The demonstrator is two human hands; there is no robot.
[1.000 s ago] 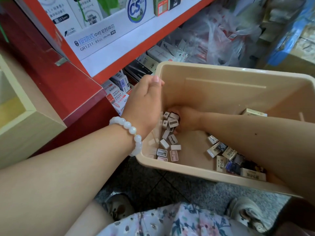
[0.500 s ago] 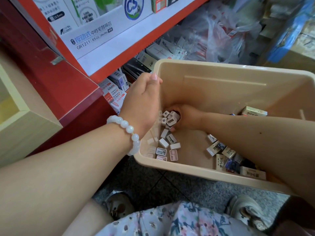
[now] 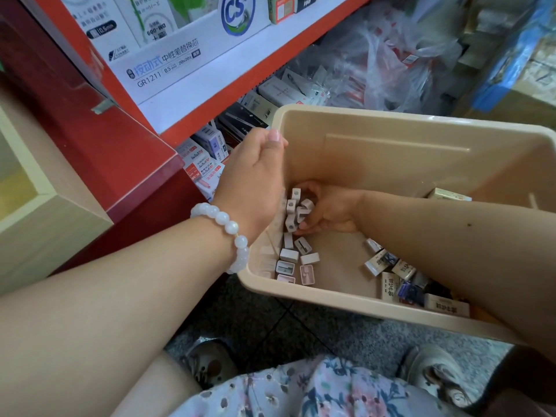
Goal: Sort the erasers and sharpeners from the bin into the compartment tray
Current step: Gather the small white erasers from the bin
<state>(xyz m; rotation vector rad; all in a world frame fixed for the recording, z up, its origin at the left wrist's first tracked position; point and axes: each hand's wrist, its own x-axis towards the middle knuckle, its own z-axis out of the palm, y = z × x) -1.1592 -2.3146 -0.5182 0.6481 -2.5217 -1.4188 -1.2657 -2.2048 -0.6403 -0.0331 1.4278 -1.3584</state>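
Note:
A beige plastic bin (image 3: 391, 136) sits tilted on the floor in front of me. My left hand (image 3: 255, 179), with a white bead bracelet on the wrist, grips the bin's left rim. My right hand (image 3: 328, 212) reaches down inside and is closed around several small white sharpeners (image 3: 293, 210) at the bin's far left corner. More white and pink sharpeners (image 3: 290, 263) lie loose along the left wall. Boxed erasers (image 3: 391, 275) lie in a heap by the near wall under my right forearm. No compartment tray is in view.
A red shelf (image 3: 144, 121) with refill boxes stands to the left and behind. Stationery packs (image 3: 204, 158) are stacked under it. A pale wooden box (image 3: 45, 212) sits at the far left. Plastic bags (image 3: 376, 61) lie behind the bin. My shoes (image 3: 433, 374) rest on the grey floor.
My right hand has gathered more sharpeners into its fingers at the bin's corner. My left hand stays on the rim. The view shifted slightly.

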